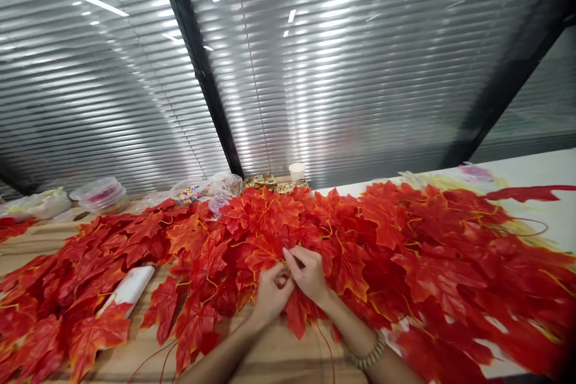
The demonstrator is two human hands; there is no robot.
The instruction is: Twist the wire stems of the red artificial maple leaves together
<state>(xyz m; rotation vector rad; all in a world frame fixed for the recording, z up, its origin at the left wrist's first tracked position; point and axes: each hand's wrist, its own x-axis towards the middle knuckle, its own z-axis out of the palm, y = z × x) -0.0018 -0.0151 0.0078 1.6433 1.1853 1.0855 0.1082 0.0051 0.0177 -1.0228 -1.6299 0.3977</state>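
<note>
two bare hands at work in a bed of artificial maple leaves. the left hand (273,294) and right hand (309,273) meet at the near edge of the leaf heap (432,270), in front of the person's body. thumbs and forefingers are drawn narrow, pinching the central leaf (264,251) near its base; whether the stalk, the blade or a cord lies between the tips is hidden. the tips are set against each other, presumably because so slender a part needs one hand to steady it while the other manipulates it. the forearms appear to come in low, which probably keeps the blade uncovered and in sight.

the central leaf lies just beyond the knuckles, spread flat over its neighbours: lobed, pointed, orange-red, with yellowish tints. similar leaves, some deeper red, show yellow stalks and a faint sheen. the heap spans the wooden tabletop (288,366) and reaches onto the white table (555,169) at the right, likely to keep stock within reach of either hand. a strip of wood shows between the forearms, with a thin red cord (332,349) across it. a white object (135,287) lies partly under leaves at the left. plastic tubs (101,193) and a pale cup (297,171) stand behind, apparently set back to leave the front for the leaves.
</note>
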